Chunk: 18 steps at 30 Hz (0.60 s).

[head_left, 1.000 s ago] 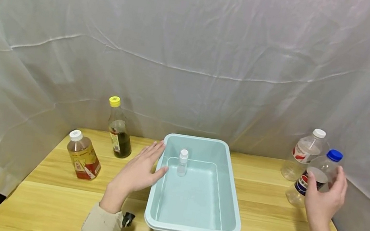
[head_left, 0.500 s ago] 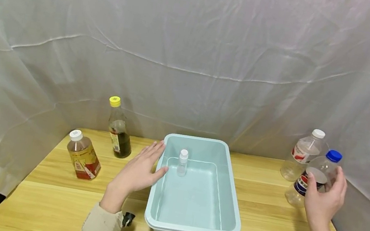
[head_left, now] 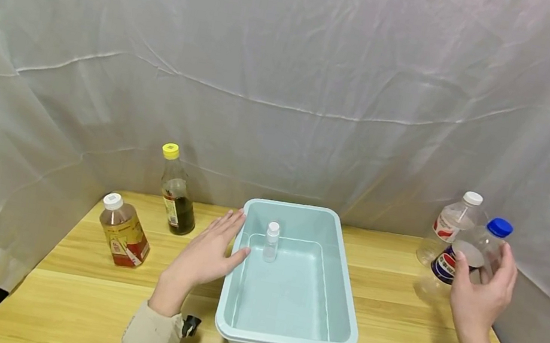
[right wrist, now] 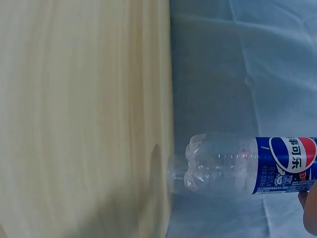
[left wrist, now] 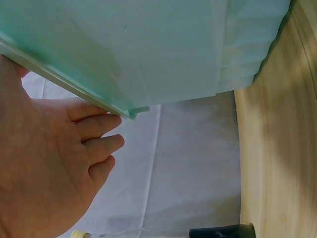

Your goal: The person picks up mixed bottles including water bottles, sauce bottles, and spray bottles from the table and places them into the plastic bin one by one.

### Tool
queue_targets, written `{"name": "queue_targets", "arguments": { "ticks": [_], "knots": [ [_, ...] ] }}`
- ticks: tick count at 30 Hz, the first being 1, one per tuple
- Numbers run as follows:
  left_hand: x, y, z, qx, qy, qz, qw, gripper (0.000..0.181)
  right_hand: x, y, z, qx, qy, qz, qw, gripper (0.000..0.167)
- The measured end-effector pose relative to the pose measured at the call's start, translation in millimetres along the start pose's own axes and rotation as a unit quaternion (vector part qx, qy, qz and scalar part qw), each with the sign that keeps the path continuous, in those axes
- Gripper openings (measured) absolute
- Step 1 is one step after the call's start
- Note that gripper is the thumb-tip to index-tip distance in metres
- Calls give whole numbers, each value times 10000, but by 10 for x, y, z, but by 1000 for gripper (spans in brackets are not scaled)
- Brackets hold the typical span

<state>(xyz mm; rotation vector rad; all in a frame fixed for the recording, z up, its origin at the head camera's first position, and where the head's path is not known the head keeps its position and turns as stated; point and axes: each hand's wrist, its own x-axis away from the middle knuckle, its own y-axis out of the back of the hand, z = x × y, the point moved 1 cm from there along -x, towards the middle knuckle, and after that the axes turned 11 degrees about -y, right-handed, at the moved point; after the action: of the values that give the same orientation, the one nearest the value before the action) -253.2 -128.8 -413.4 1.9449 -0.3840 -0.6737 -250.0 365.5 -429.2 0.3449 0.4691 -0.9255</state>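
My right hand (head_left: 483,297) grips a clear plastic cola bottle (head_left: 444,265) with a blue cap and a blue label. The bottle leans, its cap towards the right. In the right wrist view, the base of the cola bottle (right wrist: 220,166) looks slightly off the tabletop. My left hand (head_left: 202,259) rests on the left rim of a pale blue-green plastic basin (head_left: 285,341), fingers straight along the outside and thumb over the rim. The left wrist view shows those fingers (left wrist: 101,146) extended beneath the rim. Inside the basin, a small clear bottle (head_left: 271,243) with a white cap stands upright.
Just behind the cola bottle stands a clear bottle (head_left: 447,231) with a white cap. On the left are a yellow-capped bottle (head_left: 178,198) of dark liquid and a white-capped drink bottle (head_left: 125,234). A grey cloth (head_left: 317,81) hangs behind the wooden table (head_left: 389,336).
The cola bottle has tilted, its base shifting left and its cap slightly right and up, with my right hand around it. My left hand and the basin have stayed put.
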Motion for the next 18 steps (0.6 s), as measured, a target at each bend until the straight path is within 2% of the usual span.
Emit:
{"name": "queue_targets", "arguments": {
  "ticks": [9, 13, 18],
  "knots": [
    [-2, -4, -3, -5, 5, 7, 10000, 79, 158, -29, 567, -415, 49, 39, 9991, 71],
    [2, -1, -6, 2, 9, 4, 10000, 79, 204, -43, 704, -520, 172, 89, 9985, 71],
    [1, 3, -8, 5, -3, -9, 10000, 79, 248, -85, 812, -542, 532, 133, 9970, 71]
  ]
}}
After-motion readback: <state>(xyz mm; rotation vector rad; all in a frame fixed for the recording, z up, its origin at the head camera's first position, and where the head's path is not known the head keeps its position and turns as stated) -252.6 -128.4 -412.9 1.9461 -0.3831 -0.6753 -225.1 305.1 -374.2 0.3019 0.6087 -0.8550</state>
